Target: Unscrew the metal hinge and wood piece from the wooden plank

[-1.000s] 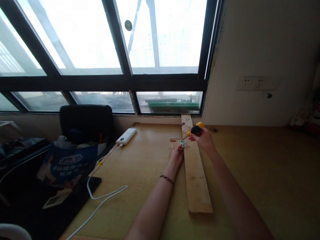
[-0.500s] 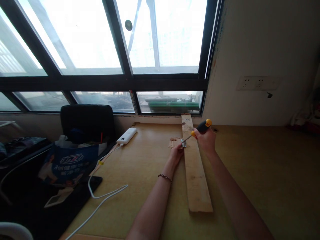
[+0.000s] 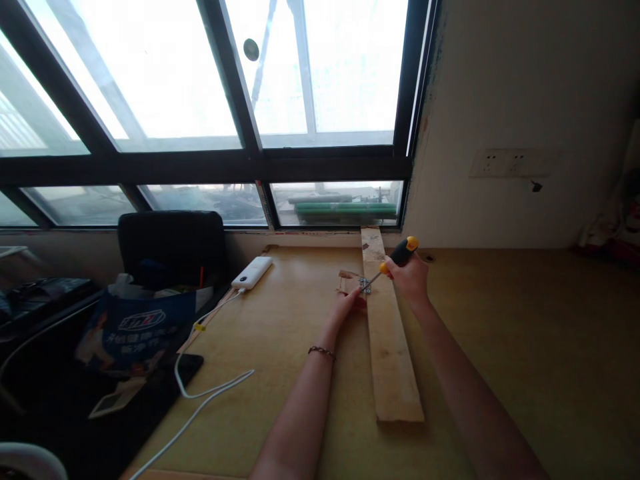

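Note:
A long wooden board [image 3: 393,360] lies lengthwise on the table, its far end near the window wall. A small metal hinge [image 3: 365,286] sits at the board's left edge, where a short wooden block [image 3: 349,275] meets it. My right hand [image 3: 411,279] is closed round a screwdriver [image 3: 401,251] with a black and yellow handle. Its shaft slants down to the left and the tip is at the hinge. My left hand [image 3: 349,303] grips the short block, thumb beside the hinge and screwdriver tip. Its other fingers are partly hidden, and any screw is too small to see.
On the table [image 3: 280,320] a white power bank [image 3: 253,272] lies left of the board, with a white cable [image 3: 215,392] trailing to the front edge. A black chair [image 3: 173,243] and a blue bag [image 3: 125,333] stand at the left. Windows and a wall socket [image 3: 510,163] are behind.
The left hand and wrist have shifted slightly left, and more of the hinge shows. The screwdriver stays at the hinge, its handle tilted a little differently. The whole view has shifted slightly.

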Available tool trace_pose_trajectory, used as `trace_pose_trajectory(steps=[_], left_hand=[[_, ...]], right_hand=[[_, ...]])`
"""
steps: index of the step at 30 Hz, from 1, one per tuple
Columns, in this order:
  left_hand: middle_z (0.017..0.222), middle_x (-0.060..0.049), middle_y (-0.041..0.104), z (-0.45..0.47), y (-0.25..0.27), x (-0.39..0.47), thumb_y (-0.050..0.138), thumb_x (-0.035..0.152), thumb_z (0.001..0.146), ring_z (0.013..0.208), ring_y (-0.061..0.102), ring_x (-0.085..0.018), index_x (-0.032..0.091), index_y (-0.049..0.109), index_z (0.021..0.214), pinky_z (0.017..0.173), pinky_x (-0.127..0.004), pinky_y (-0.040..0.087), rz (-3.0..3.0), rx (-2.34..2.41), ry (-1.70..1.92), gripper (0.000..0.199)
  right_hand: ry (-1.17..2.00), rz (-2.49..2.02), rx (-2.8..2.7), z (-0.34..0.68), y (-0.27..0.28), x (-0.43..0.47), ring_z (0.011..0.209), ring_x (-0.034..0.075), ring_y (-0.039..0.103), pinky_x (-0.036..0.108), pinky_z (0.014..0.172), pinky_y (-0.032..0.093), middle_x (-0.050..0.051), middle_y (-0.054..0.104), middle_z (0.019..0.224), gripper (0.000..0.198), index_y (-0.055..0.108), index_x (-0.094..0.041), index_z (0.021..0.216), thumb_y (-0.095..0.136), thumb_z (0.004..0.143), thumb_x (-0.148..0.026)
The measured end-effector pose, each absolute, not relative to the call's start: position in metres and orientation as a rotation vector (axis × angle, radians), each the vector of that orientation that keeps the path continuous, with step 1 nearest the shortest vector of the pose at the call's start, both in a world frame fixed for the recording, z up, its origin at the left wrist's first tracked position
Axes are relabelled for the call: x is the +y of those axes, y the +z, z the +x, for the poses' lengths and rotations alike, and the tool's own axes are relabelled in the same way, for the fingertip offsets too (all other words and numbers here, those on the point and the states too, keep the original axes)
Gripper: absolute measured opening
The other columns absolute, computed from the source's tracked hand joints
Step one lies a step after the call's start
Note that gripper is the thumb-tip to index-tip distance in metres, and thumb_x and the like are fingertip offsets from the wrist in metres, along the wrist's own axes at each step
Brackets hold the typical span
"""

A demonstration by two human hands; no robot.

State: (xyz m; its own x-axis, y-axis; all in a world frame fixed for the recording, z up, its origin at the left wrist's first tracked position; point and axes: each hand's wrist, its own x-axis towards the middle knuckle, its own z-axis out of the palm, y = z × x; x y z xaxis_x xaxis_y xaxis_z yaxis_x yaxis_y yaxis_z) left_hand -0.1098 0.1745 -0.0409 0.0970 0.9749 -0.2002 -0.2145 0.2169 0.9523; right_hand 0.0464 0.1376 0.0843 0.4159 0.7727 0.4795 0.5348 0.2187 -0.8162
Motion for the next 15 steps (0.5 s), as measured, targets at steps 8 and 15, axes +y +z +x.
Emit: trace_pose_trajectory(steps=[8,15], left_hand=[[0.053,-0.006,0.062,-0.1106,-0.0416,0.176,0.06,0.039,0.072,0.039,0.054,-0.011,0.01,0.06,0.065,0.039,-0.022,0.043,1.1,1.112,1.152,0.03],[0.054,-0.006,0.062,-0.1123,-0.0443,0.1781,0.059,0.043,0.071,0.037,0.053,-0.01,0.008,0.06,0.067,0.037,-0.019,0.038,1.213,1.083,1.168,0.036]], right_hand=[[0.225,-1.46,-1.252,0.0453,0.0857,0.1374,0.053,0.021,0.064,0.027,0.052,0.049,0.004,0.065,0.06,0.034,0.057,-0.016,0.077,0.058,0.065,-0.048],[0.197,-1.47,-1.281,0.044,0.0902,0.1342,0.055,0.021,0.065,0.026,0.052,0.048,0.005,0.065,0.06,0.034,0.057,-0.016,0.074,0.061,0.063,-0.048]])
